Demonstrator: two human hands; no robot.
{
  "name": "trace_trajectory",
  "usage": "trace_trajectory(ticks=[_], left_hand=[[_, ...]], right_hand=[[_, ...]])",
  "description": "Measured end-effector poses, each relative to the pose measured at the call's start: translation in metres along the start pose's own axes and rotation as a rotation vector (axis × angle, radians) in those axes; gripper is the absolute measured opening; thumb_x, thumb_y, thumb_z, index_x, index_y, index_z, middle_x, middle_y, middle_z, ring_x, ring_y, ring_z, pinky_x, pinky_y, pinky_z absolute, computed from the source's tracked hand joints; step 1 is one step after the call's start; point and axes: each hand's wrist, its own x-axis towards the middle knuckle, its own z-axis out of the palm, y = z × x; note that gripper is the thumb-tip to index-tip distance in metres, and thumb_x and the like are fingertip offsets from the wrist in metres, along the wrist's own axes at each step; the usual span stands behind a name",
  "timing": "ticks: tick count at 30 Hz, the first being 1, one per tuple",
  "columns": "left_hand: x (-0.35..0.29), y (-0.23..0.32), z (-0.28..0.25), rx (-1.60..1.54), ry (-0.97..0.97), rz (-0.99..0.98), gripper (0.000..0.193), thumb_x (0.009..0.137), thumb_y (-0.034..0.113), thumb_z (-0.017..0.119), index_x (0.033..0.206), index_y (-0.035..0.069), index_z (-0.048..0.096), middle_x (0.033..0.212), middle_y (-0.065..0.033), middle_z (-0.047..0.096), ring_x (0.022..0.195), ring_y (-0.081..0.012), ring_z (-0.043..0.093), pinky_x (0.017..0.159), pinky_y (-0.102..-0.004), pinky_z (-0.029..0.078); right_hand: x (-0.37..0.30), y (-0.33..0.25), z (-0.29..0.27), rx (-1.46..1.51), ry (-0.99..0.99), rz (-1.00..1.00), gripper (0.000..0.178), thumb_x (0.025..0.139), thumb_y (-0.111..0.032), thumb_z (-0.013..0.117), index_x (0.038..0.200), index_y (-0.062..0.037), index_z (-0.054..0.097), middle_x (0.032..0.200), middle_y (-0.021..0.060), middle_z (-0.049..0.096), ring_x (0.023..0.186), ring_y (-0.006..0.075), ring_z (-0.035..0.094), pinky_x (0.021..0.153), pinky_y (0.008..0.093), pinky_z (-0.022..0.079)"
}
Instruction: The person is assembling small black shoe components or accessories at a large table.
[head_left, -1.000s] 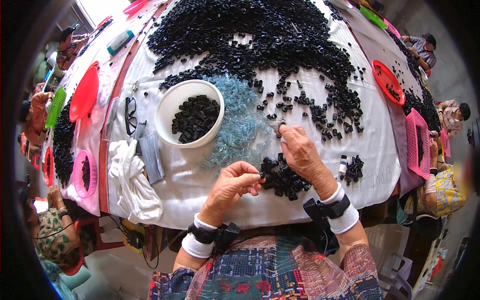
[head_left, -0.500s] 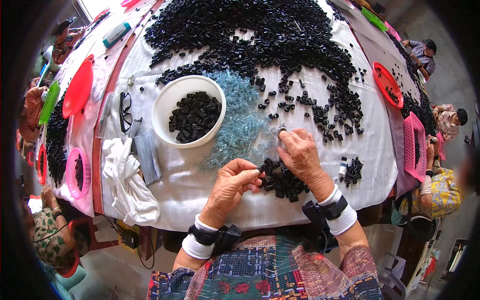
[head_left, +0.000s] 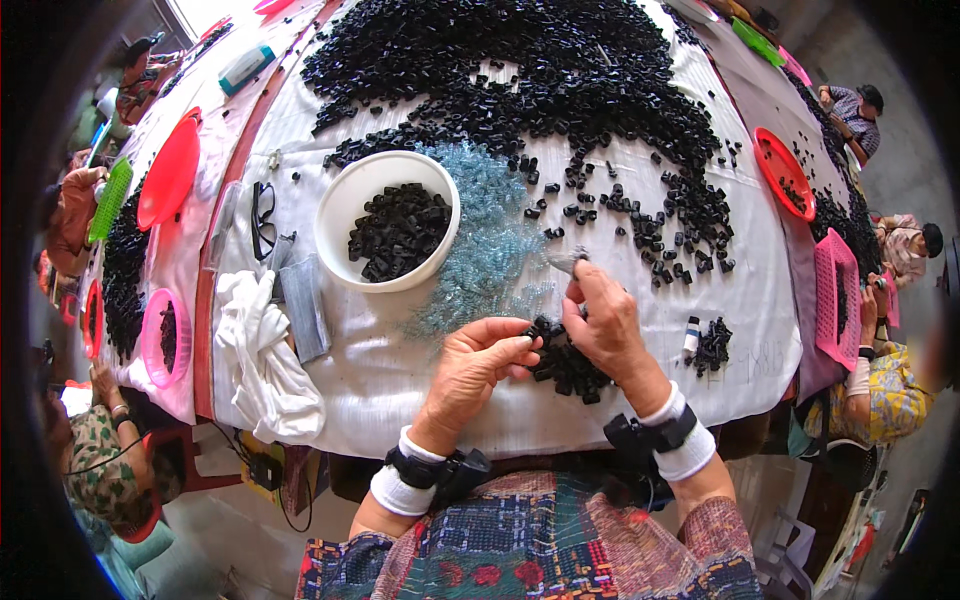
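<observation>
Head view: small heap of black plastic pieces [head_left: 565, 362] between both hands, at near table [head_left: 420, 400] edge.

Left hand [head_left: 478, 368] curled, fingertips pinched on one black piece at heap's left rim. Right hand [head_left: 603, 322] directly over heap's right side, fingers bent around small grey part [head_left: 566, 260] held just beyond; whether clamped fast, cannot tell. Heap touching both hands, neither nearer. Pale blue springs [head_left: 485, 235] just beyond hands, white bowl [head_left: 388, 235] of black pieces beyond left hand, large black mass [head_left: 520, 70] farther off.
</observation>
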Motion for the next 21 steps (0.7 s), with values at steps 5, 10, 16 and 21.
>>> trace_trajectory(ticks=[5,10,16,21], left_hand=[[-0.004,-0.002,0.008,0.094,-0.003,0.069,0.023,0.082,0.006,0.065,0.103,0.0,0.06,0.092,-0.0109,0.066,0.077,-0.0142,0.065,0.064,-0.023,0.053],[-0.004,-0.003,0.023,0.222,-0.041,0.128,0.023,0.08,0.004,0.066,0.102,-0.001,0.061,0.091,-0.0088,0.066,0.077,-0.0133,0.065,0.064,-0.0229,0.053],[-0.006,-0.01,0.031,0.421,-0.016,0.178,0.021,0.079,0.001,0.066,0.1,-0.002,0.062,0.089,-0.0068,0.066,0.077,-0.01,0.063,0.065,-0.0222,0.052],[-0.009,-0.013,0.035,0.443,-0.008,0.187,0.021,0.078,0.002,0.067,0.099,-0.002,0.063,0.086,-0.0056,0.066,0.075,-0.0089,0.062,0.064,-0.0212,0.051]], right_hand=[[-0.007,-0.031,-0.037,0.487,-0.044,0.031,0.032,0.072,0.008,0.058,0.102,0.0018,0.049,0.082,0.0157,0.055,0.071,0.0326,0.057,0.06,0.0371,0.048],[-0.013,-0.037,-0.05,0.288,-0.07,-0.128,0.032,0.07,0.006,0.06,0.1,0.0032,0.052,0.088,0.017,0.055,0.078,0.0337,0.058,0.067,0.0391,0.049],[-0.019,-0.042,-0.059,0.115,-0.103,-0.218,0.028,0.073,-0.001,0.058,0.1,0.0038,0.053,0.084,0.0151,0.053,0.077,0.0303,0.057,0.066,0.0359,0.048],[-0.024,-0.041,-0.062,0.158,-0.127,-0.188,0.026,0.073,0.0,0.058,0.098,0.004,0.052,0.085,0.015,0.054,0.079,0.03,0.057,0.065,0.0358,0.048]])
